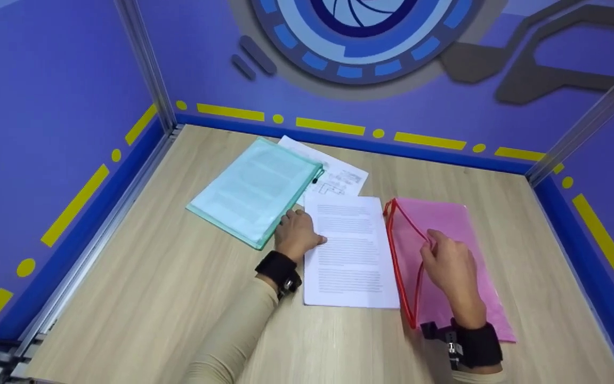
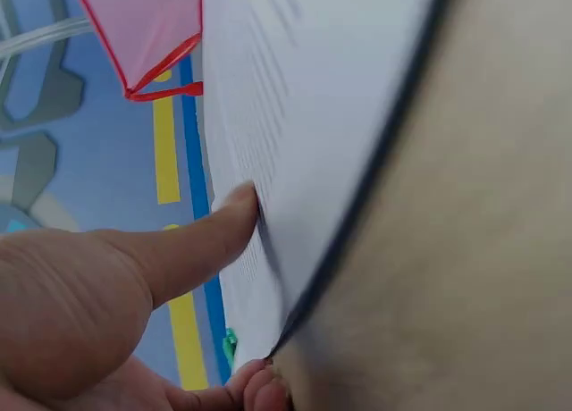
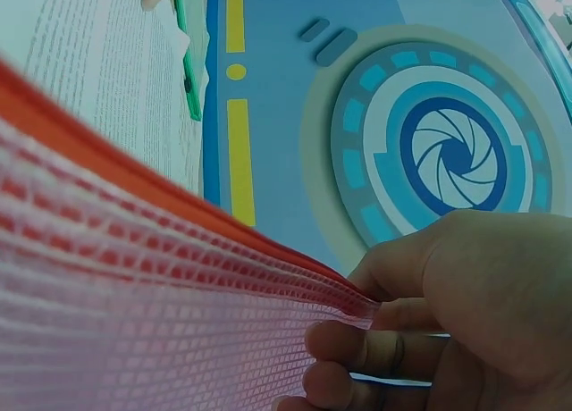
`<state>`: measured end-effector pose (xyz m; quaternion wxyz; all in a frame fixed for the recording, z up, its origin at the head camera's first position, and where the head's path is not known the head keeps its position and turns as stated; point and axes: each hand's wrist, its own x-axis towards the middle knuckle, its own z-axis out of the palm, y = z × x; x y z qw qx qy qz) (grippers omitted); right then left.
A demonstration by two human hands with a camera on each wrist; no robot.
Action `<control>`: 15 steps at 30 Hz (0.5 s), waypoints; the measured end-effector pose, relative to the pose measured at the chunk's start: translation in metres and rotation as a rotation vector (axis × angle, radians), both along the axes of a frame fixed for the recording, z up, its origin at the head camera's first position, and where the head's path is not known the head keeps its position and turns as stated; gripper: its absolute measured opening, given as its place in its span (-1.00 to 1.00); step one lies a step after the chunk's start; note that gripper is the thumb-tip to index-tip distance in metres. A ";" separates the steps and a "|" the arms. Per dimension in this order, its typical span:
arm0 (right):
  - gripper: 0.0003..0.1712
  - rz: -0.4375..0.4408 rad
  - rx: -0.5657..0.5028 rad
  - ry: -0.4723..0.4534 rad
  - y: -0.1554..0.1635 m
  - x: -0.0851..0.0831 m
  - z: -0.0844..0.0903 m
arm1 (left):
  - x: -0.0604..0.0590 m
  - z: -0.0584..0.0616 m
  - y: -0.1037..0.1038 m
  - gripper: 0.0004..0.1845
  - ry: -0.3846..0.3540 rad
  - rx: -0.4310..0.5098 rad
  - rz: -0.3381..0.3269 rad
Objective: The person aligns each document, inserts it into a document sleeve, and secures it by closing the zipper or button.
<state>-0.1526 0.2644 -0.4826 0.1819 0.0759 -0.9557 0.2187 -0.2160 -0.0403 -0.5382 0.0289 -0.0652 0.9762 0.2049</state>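
A stack of printed white sheets (image 1: 349, 250) lies in the middle of the wooden table (image 1: 168, 298). My left hand (image 1: 297, 233) rests at its left edge, thumb touching the paper (image 2: 295, 116) and fingers curled under the edge. To the right lies a pink mesh zip pouch with a red border (image 1: 445, 250). My right hand (image 1: 448, 264) pinches the upper layer of the pouch (image 3: 134, 286) at its red rim and lifts it, so the mouth gapes toward the sheets.
A green translucent zip folder (image 1: 256, 189) with pages inside lies at the back left, over another printed sheet (image 1: 339, 178). Blue walls with yellow dashes (image 1: 333, 125) close the table on three sides.
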 end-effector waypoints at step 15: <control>-0.67 0.006 -0.017 0.109 0.003 0.001 -0.001 | 0.013 0.010 -0.047 -0.63 -0.231 0.528 -0.357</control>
